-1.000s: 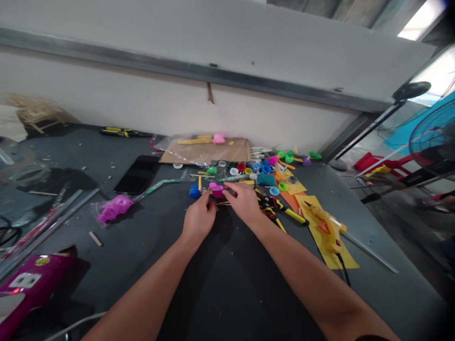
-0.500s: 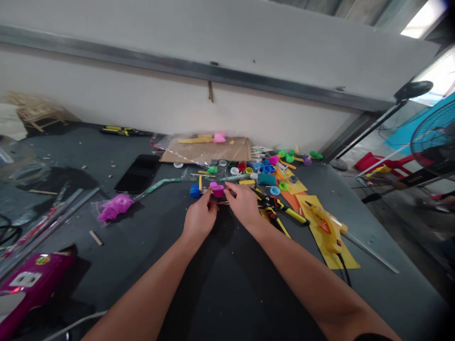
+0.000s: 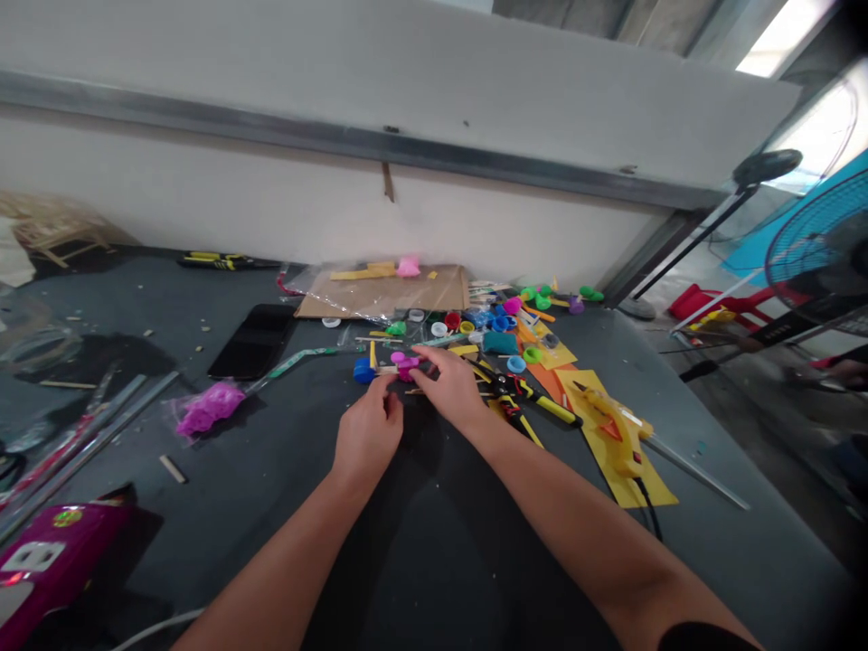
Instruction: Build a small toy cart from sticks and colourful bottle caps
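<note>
A small craft assembly lies on the dark table ahead of me: a blue round piece (image 3: pixel 364 370), a short upright yellow stick (image 3: pixel 372 354) and a bright pink lumpy piece (image 3: pixel 405 364) on a thin pale stick. My right hand (image 3: pixel 448 387) reaches in from the right, its fingertips closed on the pink piece. Just on the near side of the assembly is my left hand (image 3: pixel 368 423); its thumb and forefinger are apart, the other fingers curled. Whether the left forefinger touches the pale stick is hard to see.
Black-and-yellow pliers (image 3: pixel 508 389) lie right of my hands, near a yellow glue gun (image 3: pixel 620 434). Coloured bottle caps (image 3: pixel 467 327) and cardboard (image 3: pixel 380 294) are behind. To the left are a phone (image 3: pixel 252 341), a bag of purple-pink material (image 3: pixel 210 407) and a magenta device (image 3: pixel 61 561).
My left hand has drawn back slightly from the pink piece, and its fingers have loosened. My right hand stays at it. The whole view has shifted a little.
</note>
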Available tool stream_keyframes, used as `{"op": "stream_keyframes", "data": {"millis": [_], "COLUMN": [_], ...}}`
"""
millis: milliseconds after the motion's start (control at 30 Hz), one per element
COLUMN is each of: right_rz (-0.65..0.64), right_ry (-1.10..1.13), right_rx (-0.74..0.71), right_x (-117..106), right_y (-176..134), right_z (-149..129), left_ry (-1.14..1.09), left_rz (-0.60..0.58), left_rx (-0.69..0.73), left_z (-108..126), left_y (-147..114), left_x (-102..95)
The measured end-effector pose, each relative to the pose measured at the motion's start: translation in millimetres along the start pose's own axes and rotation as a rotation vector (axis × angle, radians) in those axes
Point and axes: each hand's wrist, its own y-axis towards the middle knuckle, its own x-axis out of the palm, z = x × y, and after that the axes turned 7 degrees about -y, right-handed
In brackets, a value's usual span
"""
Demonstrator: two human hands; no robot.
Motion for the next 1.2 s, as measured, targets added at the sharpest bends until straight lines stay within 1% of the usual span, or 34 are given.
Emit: {"op": "stream_keyframes", "data": {"millis": [67, 167, 333, 433, 733, 1000, 1133, 1200], "right_rz": [-0.015, -0.024, -0.017, -0.017, -0.012, -0.008, 0.010, 0.016], "right_ry": [0.023, 0.031, 0.016, 0.020, 0.031, 0.028, 0.020, -0.007], "right_rx": [-0.039, -0.060, -0.058, -0.066, -0.062, -0.059, -0.009, -0.015], "right_x": [1.1, 3.3, 4.8, 4.5, 3.9, 4.8, 2.6, 1.0], "right_y": [2.5, 4.8, 5.4, 5.8, 5.4, 5.5, 3.6, 2.5], "right_z": [0.2, 2.5, 6.4, 6.0, 5.7, 6.4, 5.9, 5.5], "left_ry": [0.076, 0.180, 0.247, 0.275, 0.302, 0.303, 0.299, 0.301], "left_rz": [0.000, -0.016, -0.081, -0.107, -0.128, -0.102, -0.131, -0.145], "left_rx": [0.044, 0.090, 0.145, 0.139, 0.118, 0.152, 0.120, 0.099], "left_z": [2.2, 5.0, 6.6, 6.2, 7.4, 4.1, 5.9, 7.0], "left_y": [-1.7, -1.7, 2.0, 3.8, 5.8, 6.0, 6.6, 6.8], "left_x": [-1.6, -1.8, 0.6, 1.7, 1.8, 3.4, 2.7, 2.4]}}
